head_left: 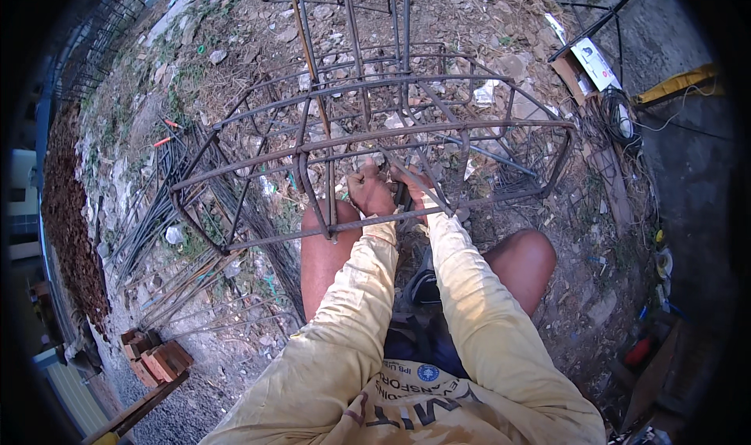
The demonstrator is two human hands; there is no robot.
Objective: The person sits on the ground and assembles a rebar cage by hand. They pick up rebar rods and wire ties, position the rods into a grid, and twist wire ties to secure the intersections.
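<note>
A cage of bent steel rebar [375, 138] stands in front of me, with several upright rods rising from its far side. Both of my hands reach in low among its bars. My left hand [371, 191] is closed, its fingers curled close to a bar. Just beside it, my right hand [415, 185] has its fingers drawn together near a slanting bar. Something small and dark shows between the two hands, but its kind is unclear. The near lower bar of the cage crosses in front of my wrists. My knees are bent on either side of my yellow sleeves.
A bundle of thin rods and wire [160, 202] lies on the rubble at the left. Red bricks [160, 360] are stacked at the lower left. At the right are an open cardboard box [592, 66], a coil of black cable [618, 120] and a yellow strip [677, 84].
</note>
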